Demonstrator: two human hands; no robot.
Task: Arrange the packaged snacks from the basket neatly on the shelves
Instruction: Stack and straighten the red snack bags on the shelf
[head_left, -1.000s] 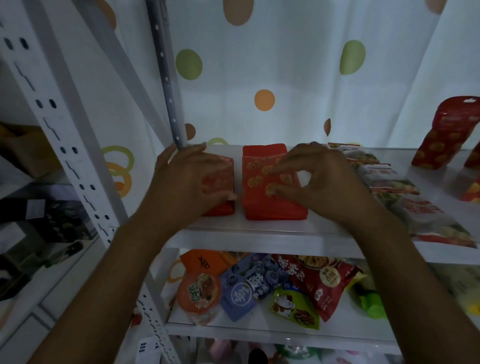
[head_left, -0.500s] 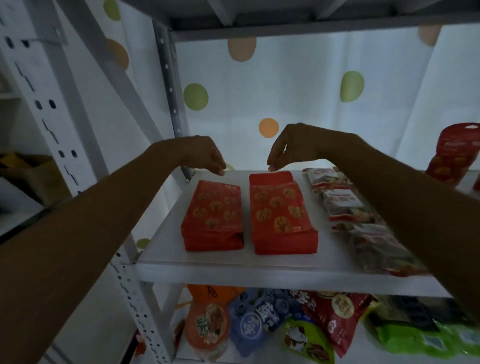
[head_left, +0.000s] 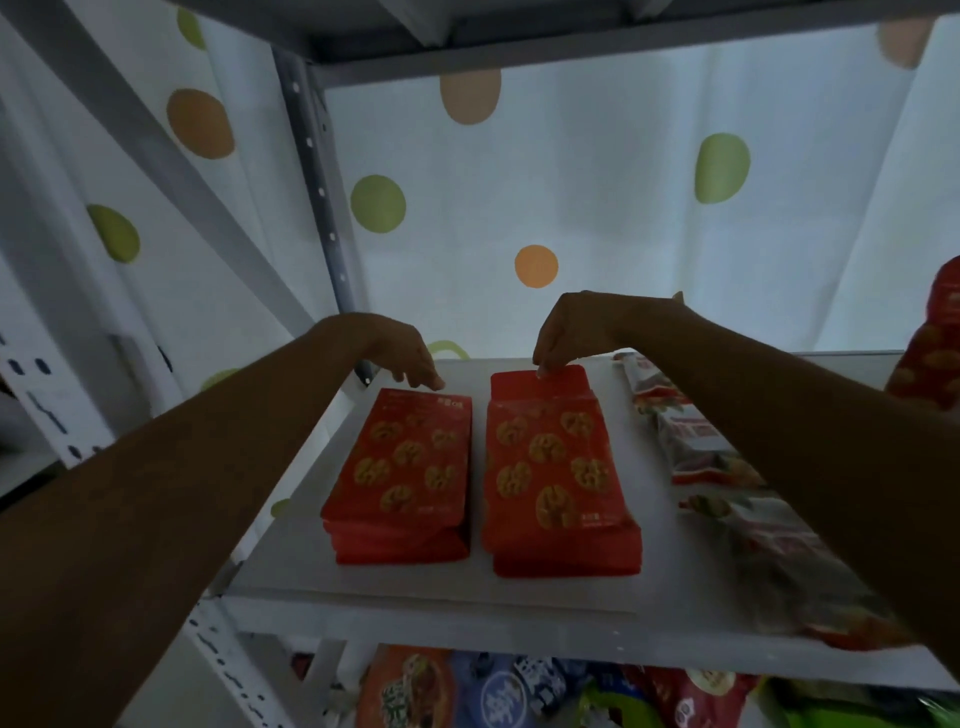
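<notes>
Two stacks of flat red snack packs printed with walnuts lie side by side on the white shelf board (head_left: 291, 551). My left hand (head_left: 402, 353) hangs over the far end of the left stack (head_left: 402, 473), fingertips pointing down and touching its top edge. My right hand (head_left: 566, 332) reaches over the far end of the right stack (head_left: 558, 478), fingertips on the red flap at its back edge. I cannot tell whether the fingers pinch that flap. The basket is not in view.
A row of white-and-red snack bags (head_left: 727, 467) runs along the shelf to the right of the stacks. A red pouch (head_left: 930, 364) stands at the far right. The shelf below holds mixed snack packs (head_left: 498, 696). A perforated metal upright (head_left: 311, 208) stands behind my left hand, and a dotted curtain (head_left: 571, 208) closes the back.
Both hands have left the tops of the stacks and moved to their far ends, dropping from just above to touching them. The camera has come closer and looks up more.
</notes>
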